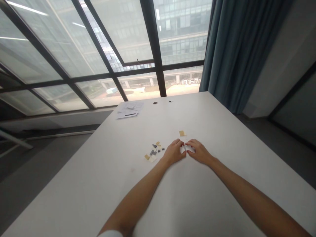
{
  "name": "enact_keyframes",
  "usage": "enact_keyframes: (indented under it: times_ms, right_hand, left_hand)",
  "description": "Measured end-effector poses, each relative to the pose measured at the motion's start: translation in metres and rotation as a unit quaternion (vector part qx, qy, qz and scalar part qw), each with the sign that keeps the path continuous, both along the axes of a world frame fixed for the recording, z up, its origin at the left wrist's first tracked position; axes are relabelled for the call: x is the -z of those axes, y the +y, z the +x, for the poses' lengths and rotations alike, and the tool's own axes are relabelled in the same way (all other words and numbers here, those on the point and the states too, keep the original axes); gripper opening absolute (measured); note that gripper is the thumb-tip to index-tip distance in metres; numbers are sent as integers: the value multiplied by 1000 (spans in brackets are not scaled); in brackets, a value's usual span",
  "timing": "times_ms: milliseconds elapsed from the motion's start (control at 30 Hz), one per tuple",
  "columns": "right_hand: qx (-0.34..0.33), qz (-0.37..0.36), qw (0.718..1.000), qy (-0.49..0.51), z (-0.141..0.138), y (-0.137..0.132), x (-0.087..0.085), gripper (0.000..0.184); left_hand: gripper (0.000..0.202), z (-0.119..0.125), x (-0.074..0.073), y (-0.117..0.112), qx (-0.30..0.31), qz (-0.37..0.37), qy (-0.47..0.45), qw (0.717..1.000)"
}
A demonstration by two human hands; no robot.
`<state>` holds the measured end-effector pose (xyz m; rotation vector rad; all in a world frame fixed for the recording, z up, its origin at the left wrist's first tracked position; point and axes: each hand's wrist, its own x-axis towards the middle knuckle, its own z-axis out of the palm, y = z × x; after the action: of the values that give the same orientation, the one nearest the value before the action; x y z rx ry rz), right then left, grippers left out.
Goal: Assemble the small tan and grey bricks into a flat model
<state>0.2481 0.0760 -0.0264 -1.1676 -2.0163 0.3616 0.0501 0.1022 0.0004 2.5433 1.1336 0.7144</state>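
My left hand (174,152) and my right hand (198,151) rest on the white table (222,131), fingertips meeting. Both are curled in a pinch round a small pale piece (185,148) held between them; I cannot make out what it is. Just left of my left hand lies a loose cluster of several small tan, grey and dark pieces (154,152). A single tan piece (182,133) lies a little beyond my fingers.
Sheets of paper (129,110) lie near the table's far left edge. Two small dark spots (155,102) sit by the far edge. A large window lies beyond the table, with a teal curtain (237,52) at the right.
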Motion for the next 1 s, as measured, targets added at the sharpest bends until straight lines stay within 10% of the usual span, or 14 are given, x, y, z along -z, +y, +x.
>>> enact_keyframes:
  times_ms: [1000]
  right_hand:
    - [-26, 26, 999, 40, 0, 0, -3, 31]
  left_hand:
    - [25, -8, 5, -1, 36, 13, -83, 996]
